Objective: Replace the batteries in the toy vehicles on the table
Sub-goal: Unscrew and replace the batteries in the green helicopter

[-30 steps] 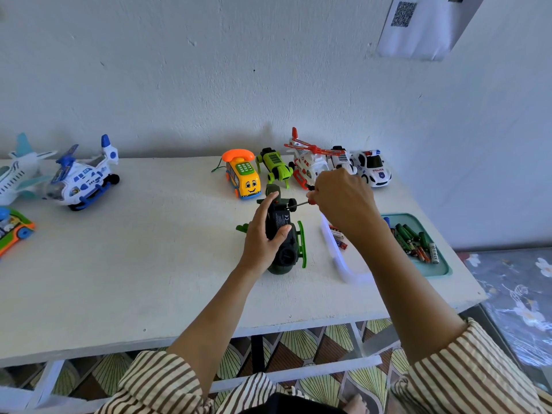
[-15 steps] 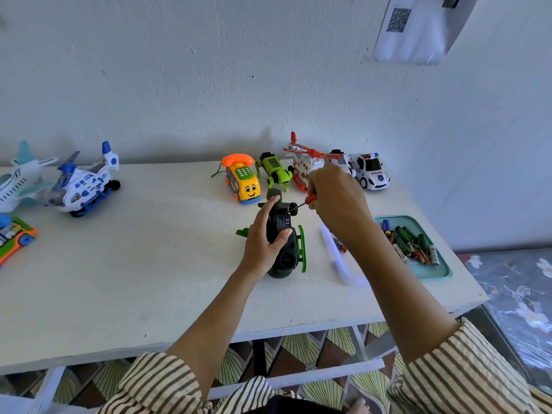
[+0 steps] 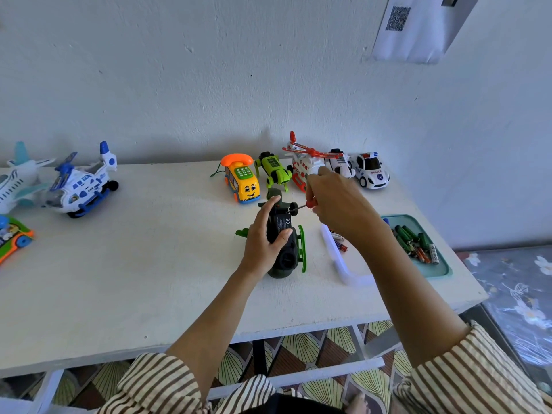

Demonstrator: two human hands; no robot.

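Note:
A dark green toy helicopter (image 3: 288, 252) lies belly-up on the white table (image 3: 134, 264). My left hand (image 3: 264, 237) grips its body, thumb and fingers curled round the black battery cover. My right hand (image 3: 337, 204) holds a small red-handled screwdriver (image 3: 303, 206) whose tip touches the rear end of that cover. A teal tray (image 3: 439, 268) at the right holds several loose batteries (image 3: 413, 242). A few more batteries (image 3: 339, 240) lie in a clear tray (image 3: 340, 265) beside the helicopter.
Behind the helicopter stand a yellow phone bus (image 3: 242, 180), a lime green car (image 3: 274, 171), a red and white helicopter (image 3: 304, 165) and a police car (image 3: 370, 171). At the left are a blue and white helicopter (image 3: 80, 186), a white plane (image 3: 18, 180) and an orange toy (image 3: 13, 237).
My right hand has shifted slightly on the screwdriver at the battery cover. My head has tilted a little. My left hand keeps its grip on the helicopter.

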